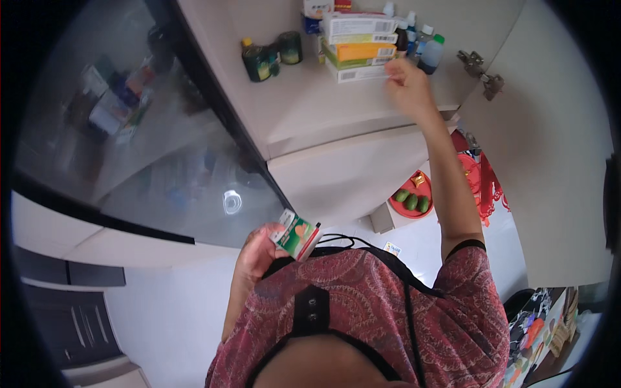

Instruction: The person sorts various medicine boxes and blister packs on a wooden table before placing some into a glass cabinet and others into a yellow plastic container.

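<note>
My left hand (259, 250) holds a small green and white box (298, 236) in front of my chest. My right hand (410, 87) is raised to the cabinet shelf (310, 106), at the right end of a stack of flat boxes. The stack has a white box (356, 74) at the bottom, an orange box (364, 51) above it and another white box (359, 24) near the top. The right fingers are bent and blurred; whether they touch the bottom box cannot be told. Right of the stack stand several bottles, one with a green cap (430, 54).
Dark green containers (257, 63) stand at the shelf's left. A glass door (208, 179) hangs at the left, and an open cabinet door (548, 160) with a metal hinge (480, 72) at the right. Lower down, a red plate (405, 212) holds green fruit.
</note>
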A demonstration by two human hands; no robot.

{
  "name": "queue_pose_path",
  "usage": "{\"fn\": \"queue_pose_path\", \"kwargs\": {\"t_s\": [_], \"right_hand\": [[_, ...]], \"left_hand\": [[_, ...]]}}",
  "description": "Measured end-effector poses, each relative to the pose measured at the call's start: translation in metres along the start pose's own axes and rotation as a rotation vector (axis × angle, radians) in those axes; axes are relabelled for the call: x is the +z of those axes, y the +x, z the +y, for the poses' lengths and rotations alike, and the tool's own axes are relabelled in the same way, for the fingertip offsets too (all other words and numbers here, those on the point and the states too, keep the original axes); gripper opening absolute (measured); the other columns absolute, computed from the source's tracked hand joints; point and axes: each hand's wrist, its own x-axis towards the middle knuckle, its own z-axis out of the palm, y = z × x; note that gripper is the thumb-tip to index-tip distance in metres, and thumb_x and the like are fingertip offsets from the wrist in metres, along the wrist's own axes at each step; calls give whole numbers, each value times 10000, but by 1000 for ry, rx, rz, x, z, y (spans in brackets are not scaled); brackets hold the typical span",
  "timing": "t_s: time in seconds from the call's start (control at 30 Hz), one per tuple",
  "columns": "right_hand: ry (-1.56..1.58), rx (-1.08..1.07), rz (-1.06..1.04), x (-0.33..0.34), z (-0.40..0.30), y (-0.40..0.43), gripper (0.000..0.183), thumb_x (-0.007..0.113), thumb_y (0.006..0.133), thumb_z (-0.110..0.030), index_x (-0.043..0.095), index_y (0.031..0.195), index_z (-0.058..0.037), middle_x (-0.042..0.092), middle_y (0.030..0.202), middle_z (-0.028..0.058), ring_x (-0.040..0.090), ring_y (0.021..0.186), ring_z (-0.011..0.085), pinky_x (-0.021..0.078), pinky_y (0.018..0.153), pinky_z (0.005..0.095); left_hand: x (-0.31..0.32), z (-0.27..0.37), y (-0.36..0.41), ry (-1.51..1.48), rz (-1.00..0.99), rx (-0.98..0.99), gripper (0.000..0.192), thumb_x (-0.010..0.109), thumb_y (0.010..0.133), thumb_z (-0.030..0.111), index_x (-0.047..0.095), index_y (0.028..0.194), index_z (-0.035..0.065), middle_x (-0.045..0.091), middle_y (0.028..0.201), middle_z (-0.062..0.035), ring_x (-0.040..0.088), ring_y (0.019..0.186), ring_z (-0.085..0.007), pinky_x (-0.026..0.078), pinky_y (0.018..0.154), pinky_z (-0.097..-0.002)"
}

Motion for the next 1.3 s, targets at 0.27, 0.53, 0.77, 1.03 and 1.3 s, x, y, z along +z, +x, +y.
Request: {"fn": "queue_pose_path", "kwargs": {"t_s": [0.27, 0.53, 0.77, 1.03, 1.3], "right_hand": [[374, 10, -105, -15, -75, -71, 276, 661, 768, -86, 610, 1035, -32, 649, 904, 55, 615, 821, 140, 490, 765, 290], [829, 306, -379, 8, -127, -169, 466, 705, 796, -134, 502, 1184, 27, 603, 1034, 105, 566, 959, 142, 468, 824, 274], [886, 394, -390, 7, -133, -185, 475, 676, 829, -103, 460, 1224, 48, 594, 1051, 98, 561, 954, 125, 460, 831, 264], [835, 432, -357, 10, -133, -197, 443, 655, 820, -33, 471, 1218, 35, 590, 1042, 75, 556, 946, 101, 467, 814, 246], [847, 448, -439, 13, -131, -198, 404, 665, 814, -34, 494, 1177, 13, 595, 1041, 75, 563, 947, 109, 473, 799, 238]], "left_hand": [[61, 33, 13, 220, 67, 242, 316, 554, 849, -16, 547, 1159, 43, 562, 1152, -81, 589, 991, -171, 534, 805, -320], [108, 33, 27, 355, -7, 484, 491, 586, 832, -31, 434, 1292, 54, 534, 1190, -78, 573, 1017, -150, 531, 801, -283], [113, 26, 29, 407, -51, 495, 618, 573, 825, -49, 312, 1376, 53, 467, 1263, -108, 529, 1086, -166, 518, 843, -295], [103, 18, 33, 389, -56, 496, 657, 596, 810, -50, 295, 1384, 55, 504, 1206, -91, 532, 1064, -156, 505, 817, -277], [96, 23, 30, 405, 0, 404, 510, 535, 886, 16, 363, 1360, 91, 571, 1093, -48, 566, 921, -110, 492, 701, -241]]}}
